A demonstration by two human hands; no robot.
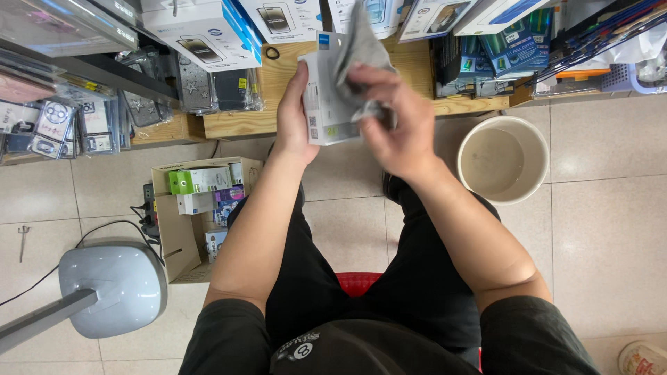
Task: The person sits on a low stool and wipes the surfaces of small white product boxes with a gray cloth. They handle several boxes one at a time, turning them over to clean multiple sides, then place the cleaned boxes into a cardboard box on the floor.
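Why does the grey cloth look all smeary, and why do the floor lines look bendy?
Head view: the grey cloth is motion-blurred in the right hand, while the white box in the left hand stays sharp; the wide lens bows the floor tile lines near the edges; lighting is soft and even, with a faint sheen on the grey fan base.

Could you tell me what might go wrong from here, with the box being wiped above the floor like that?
1. The left hand holds the white box by one edge only while the right hand presses the grey cloth on it; a hard rub could twist it loose.
2. A dropped box might land in the bucket of cloudy water beside the right knee.
3. The black cable by the grey stand base could catch a foot.
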